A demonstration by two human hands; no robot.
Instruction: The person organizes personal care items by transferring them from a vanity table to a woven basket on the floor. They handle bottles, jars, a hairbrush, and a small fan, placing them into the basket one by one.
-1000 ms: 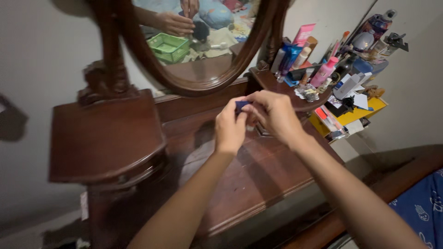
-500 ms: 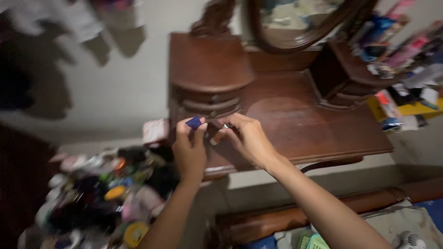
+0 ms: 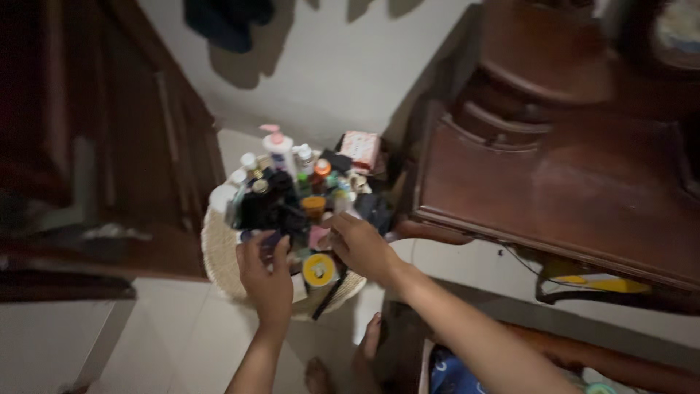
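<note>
Both my hands reach over the woven basket (image 3: 219, 259) on the pale tiled floor (image 3: 160, 343): the left hand (image 3: 266, 273) pinches a small dark blue piece (image 3: 270, 238); whether the right hand (image 3: 361, 244) grips anything I cannot tell. Bottles (image 3: 281, 171) crowd the basket. A dark wooden dresser (image 3: 554, 175) stands right, a door (image 3: 109, 146) far left.

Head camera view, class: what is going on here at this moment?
A person bends over a round woven basket on the floor, crammed with bottles, jars and tubes. The left hand pinches a small dark blue thing over the basket's near side. The right hand reaches in beside a round yellow lid. A dark wooden dressing table stands to the right, and bare feet show below.
</note>
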